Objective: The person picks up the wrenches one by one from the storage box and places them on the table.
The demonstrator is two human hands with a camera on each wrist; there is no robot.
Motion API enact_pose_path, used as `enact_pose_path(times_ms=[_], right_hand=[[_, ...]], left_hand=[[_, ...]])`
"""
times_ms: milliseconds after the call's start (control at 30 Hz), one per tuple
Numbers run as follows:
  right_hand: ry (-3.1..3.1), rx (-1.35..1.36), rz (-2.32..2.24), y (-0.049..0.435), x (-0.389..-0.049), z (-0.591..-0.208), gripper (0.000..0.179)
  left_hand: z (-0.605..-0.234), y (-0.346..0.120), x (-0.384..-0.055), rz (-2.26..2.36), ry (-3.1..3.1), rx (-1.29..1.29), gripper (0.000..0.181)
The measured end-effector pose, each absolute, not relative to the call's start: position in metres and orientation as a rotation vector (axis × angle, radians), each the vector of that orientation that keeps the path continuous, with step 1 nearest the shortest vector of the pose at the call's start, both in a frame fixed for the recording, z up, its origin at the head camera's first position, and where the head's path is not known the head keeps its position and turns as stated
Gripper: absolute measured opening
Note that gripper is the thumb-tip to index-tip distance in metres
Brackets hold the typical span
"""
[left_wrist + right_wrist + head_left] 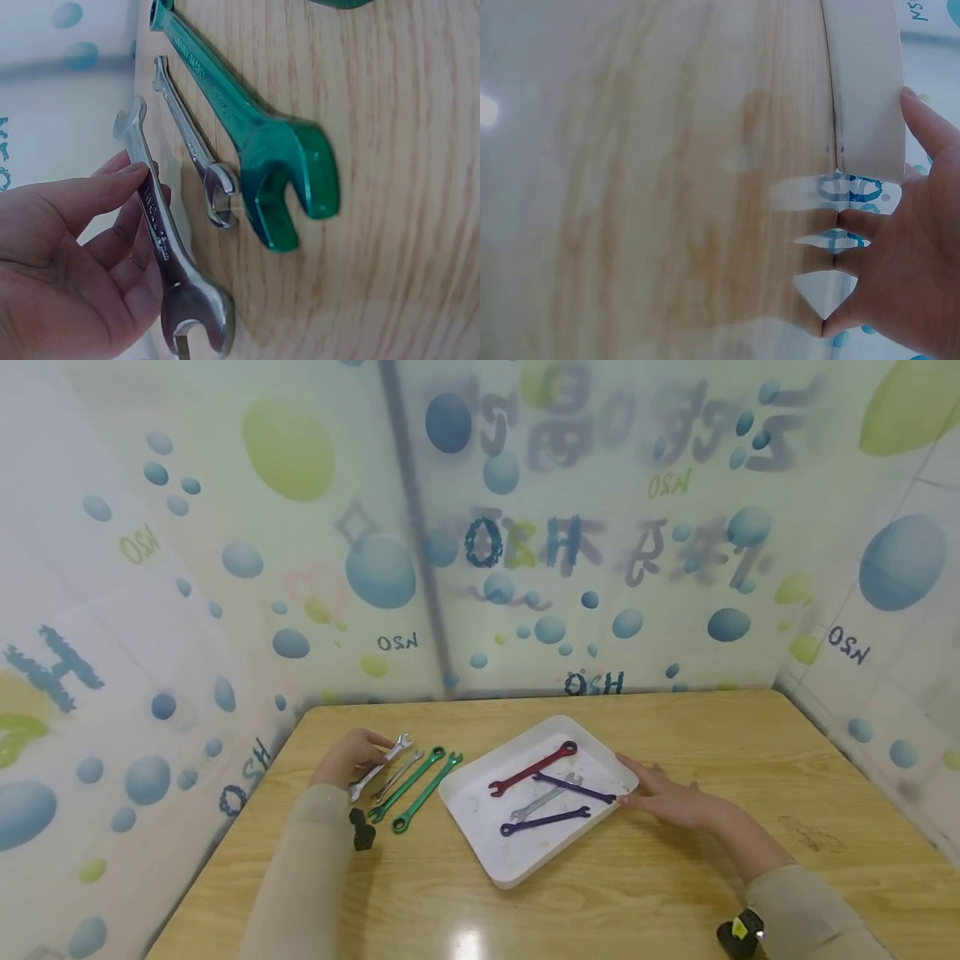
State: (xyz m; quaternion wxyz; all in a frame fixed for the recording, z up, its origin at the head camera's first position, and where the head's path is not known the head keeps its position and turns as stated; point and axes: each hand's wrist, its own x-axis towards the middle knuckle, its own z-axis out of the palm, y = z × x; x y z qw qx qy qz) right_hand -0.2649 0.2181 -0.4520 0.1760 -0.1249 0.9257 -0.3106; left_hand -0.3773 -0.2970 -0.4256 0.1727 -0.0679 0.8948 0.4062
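My left hand (pixel 347 760) pinches a silver double open-ended wrench (pixel 159 225) by its shank, thumb on one side and fingers behind. Beside it on the table lie a smaller silver wrench (pixel 187 127) and two green combination wrenches, the nearer green wrench (pixel 232 112) with its open jaw towards the camera. My right hand (pixel 671 797), fingers spread and fairly straight, touches the right corner of a white tray (pixel 480 852); some fingertips rest on the table. Inside the tray are a red wrench (pixel 532 770), a silver wrench (pixel 543 802), a purple wrench (pixel 577 788) and another purple wrench (pixel 546 822).
The wooden table (pixel 600 910) reaches back to a patterned curtain wall (pixel 495 635), with more of it on both sides. The second green wrench (pixel 427 793) lies close to the tray's left side.
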Motion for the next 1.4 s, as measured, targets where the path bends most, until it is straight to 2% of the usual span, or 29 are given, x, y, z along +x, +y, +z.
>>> enact_pose_path(times_ms=[533,1167,1400], right_hand=[[2.625,-0.364,-0.870,0.217,-0.263,-0.449,0.081],[2.627,-0.352,-0.867,0.217,-0.264,-0.451,0.081],[2.629,-0.375,-0.869,0.218,-0.264,-0.452,0.080]], left_hand=[[-0.428,-0.293,-0.380,1.113,2.549,-0.318,0.036],[-0.416,-0.291,-0.372,1.057,2.556,-0.227,0.032],[-0.410,-0.289,-0.369,1.052,2.573,-0.186,0.038]])
